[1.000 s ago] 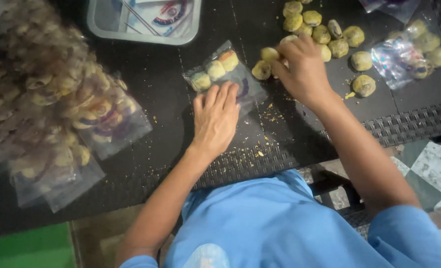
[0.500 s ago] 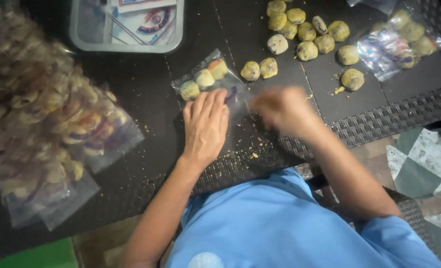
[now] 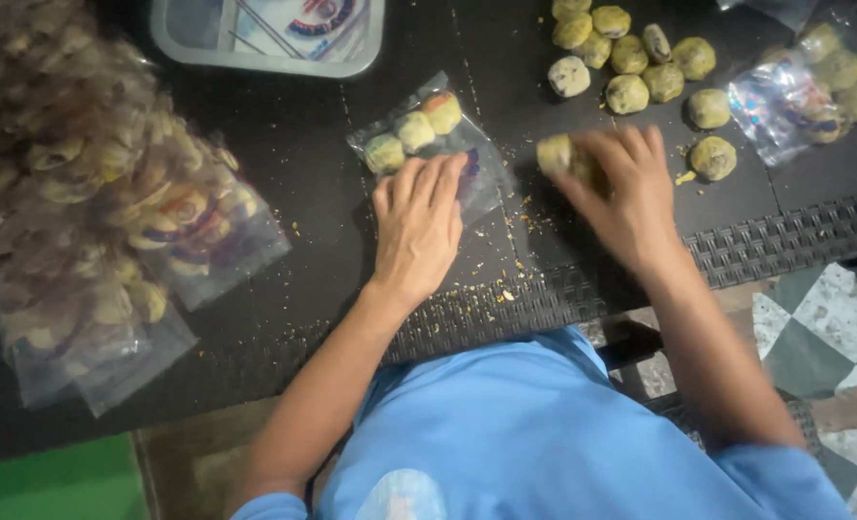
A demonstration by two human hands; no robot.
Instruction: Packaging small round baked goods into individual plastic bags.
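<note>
Curled around one round pastry (image 3: 555, 154), the right hand (image 3: 621, 197) has come back from the loose heap with a fresh piece; half a second ago it hovered blurred near the table edge, apparently empty, though motion blur makes that hard to judge. This pastry now sits just right of the clear plastic bag (image 3: 428, 144), whose open end the left hand (image 3: 417, 226) pins flat against the dark table (image 3: 303, 193), fingers spread, gripping nothing. Three pastries already lie in a row inside that bag, so this looks like the fourth going in. Loose pastries (image 3: 631, 58) remain heaped further back, another partly filled bag (image 3: 814, 91) lies to the right, filled bags (image 3: 101, 221) pile at the left, and a grey tray (image 3: 264, 63) holds printed sheets.
</note>
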